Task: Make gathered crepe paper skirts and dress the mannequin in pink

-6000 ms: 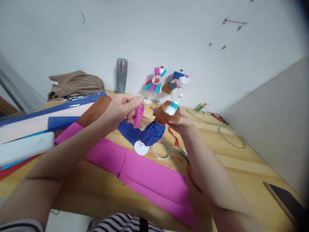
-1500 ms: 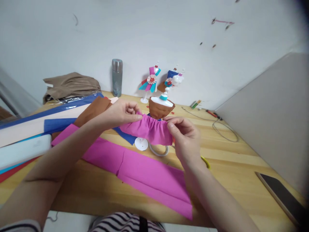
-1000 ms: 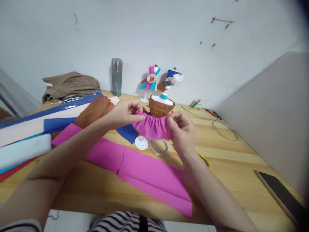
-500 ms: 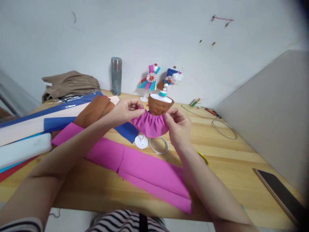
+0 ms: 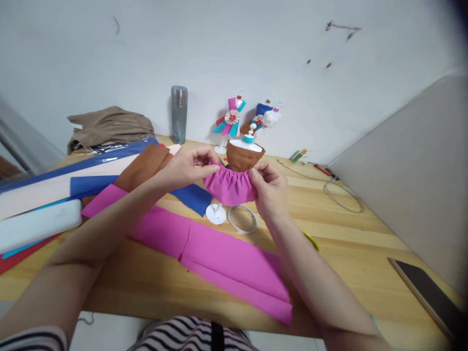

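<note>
Two hands (image 5: 272, 190) pinching one ruffle (image 5: 232, 189), one brown-topped mannequin (image 5: 244, 157)

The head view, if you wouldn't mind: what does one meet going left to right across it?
Brown cloth, left hand, gathered pink piece, right hand, small green-and-yellow object, red-and-black tool, dark flat slab.

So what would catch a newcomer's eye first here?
Most likely the gathered pink strip, which the left hand and right hand pinch by its ends at the waist of the brown-topped figure. Next, perhaps, the long pink sheet lying across the table in front, then the small dressed figure with a rosette by the back wall.
</note>
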The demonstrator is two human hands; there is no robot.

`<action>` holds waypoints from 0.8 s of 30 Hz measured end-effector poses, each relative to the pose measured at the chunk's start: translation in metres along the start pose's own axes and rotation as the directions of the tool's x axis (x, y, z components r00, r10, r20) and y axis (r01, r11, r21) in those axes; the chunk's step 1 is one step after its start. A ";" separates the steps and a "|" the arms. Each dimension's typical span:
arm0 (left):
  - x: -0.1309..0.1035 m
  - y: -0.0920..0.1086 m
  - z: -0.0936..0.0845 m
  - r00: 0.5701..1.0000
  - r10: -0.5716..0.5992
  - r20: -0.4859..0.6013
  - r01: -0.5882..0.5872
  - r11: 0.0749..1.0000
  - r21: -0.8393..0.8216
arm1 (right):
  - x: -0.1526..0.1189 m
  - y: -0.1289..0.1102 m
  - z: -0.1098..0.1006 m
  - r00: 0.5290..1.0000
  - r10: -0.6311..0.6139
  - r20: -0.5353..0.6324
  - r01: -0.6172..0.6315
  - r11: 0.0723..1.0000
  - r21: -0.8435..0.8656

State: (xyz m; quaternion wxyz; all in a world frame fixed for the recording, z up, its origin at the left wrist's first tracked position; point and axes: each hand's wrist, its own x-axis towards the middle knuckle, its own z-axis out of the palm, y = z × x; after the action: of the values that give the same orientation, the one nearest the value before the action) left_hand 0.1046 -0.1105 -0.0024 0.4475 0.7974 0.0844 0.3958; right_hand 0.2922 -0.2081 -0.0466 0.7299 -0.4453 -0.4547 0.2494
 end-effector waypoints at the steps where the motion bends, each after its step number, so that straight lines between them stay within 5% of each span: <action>1: 0.001 -0.002 0.001 1.000 -0.025 -0.007 0.025 1.000 0.001 | 0.000 0.001 0.000 1.000 0.002 0.002 -0.002 1.000 0.002; 17: 0.005 -0.017 0.011 0.996 -0.071 -0.049 0.065 0.991 -0.113 | 0.006 0.009 -0.002 0.998 -0.005 0.061 0.007 0.999 -0.044; 24: 0.002 -0.023 0.004 0.998 0.050 -0.031 -0.053 0.990 -0.132 | 0.008 0.012 -0.003 0.999 0.033 0.042 -0.032 0.999 -0.006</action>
State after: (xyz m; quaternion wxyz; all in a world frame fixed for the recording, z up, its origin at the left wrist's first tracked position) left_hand 0.1141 -0.0991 -0.0201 0.4879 0.7623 0.0436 0.4230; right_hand 0.2987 -0.1976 -0.0543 0.7149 -0.4492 -0.4632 0.2694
